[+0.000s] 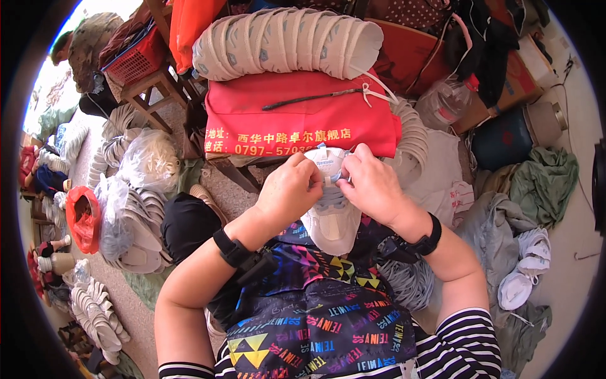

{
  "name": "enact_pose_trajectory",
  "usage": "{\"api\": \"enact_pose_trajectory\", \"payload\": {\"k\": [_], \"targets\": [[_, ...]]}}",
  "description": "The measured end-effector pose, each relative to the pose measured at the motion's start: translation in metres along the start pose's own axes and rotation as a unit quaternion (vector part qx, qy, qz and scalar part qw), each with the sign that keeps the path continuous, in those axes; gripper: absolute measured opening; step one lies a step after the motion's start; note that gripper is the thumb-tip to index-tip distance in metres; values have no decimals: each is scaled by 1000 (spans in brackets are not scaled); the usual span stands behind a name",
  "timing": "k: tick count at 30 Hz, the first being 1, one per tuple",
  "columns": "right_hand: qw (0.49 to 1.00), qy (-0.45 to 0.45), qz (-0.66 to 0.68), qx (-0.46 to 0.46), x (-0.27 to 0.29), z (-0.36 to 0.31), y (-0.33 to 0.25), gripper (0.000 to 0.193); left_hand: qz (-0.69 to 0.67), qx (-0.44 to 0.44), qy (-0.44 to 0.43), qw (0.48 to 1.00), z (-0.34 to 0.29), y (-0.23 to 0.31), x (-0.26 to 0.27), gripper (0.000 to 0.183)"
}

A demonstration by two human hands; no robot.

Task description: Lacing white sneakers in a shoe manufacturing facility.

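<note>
A white shoe upper (331, 228) lies over my lap, its toe end toward me and its tongue pointing away. My left hand (291, 186) pinches the upper's left edge beside the tongue. On the other side, my right hand (371, 184) grips the right edge with thumb and fingers closed. A label with print shows inside the collar between the hands. The fingertips partly hide the lace area, so I cannot make out whether a lace is in them. Just beyond the hands is a red cloth (297, 110) over a stool, with a thin dark stick (309, 100) on it.
A long row of nested pale shoe pieces (284, 44) lies at the back of the red cloth. Bagged shoe parts (148, 161) and a red bag (83, 218) sit on the floor at left. Grey cord (407, 284), green cloth (546, 183) and a plastic bottle (445, 101) are at right.
</note>
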State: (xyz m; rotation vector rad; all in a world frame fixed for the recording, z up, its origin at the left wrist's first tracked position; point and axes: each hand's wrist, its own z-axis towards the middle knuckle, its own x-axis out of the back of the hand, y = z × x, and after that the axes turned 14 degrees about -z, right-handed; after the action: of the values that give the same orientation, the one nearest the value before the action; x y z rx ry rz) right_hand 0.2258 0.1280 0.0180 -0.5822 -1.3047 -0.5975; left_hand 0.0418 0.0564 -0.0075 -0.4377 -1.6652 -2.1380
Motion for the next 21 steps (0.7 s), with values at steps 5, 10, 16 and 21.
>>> {"api": "enact_pose_trajectory", "payload": {"k": [5, 10, 16, 21], "targets": [[997, 25, 55, -49, -11, 1, -1, 16, -77, 72, -16, 994, 4, 2, 0, 14], [998, 65, 17, -16, -15, 0, -7, 26, -35, 48, -30, 998, 11, -4, -1, 16], [994, 107, 21, 6, -21, -1, -6, 28, 37, 71, -61, 995, 16, 3, 1, 13], [993, 118, 17, 17, -27, -3, -5, 27, 226, -45, -51, 972, 17, 8, 5, 16]]}}
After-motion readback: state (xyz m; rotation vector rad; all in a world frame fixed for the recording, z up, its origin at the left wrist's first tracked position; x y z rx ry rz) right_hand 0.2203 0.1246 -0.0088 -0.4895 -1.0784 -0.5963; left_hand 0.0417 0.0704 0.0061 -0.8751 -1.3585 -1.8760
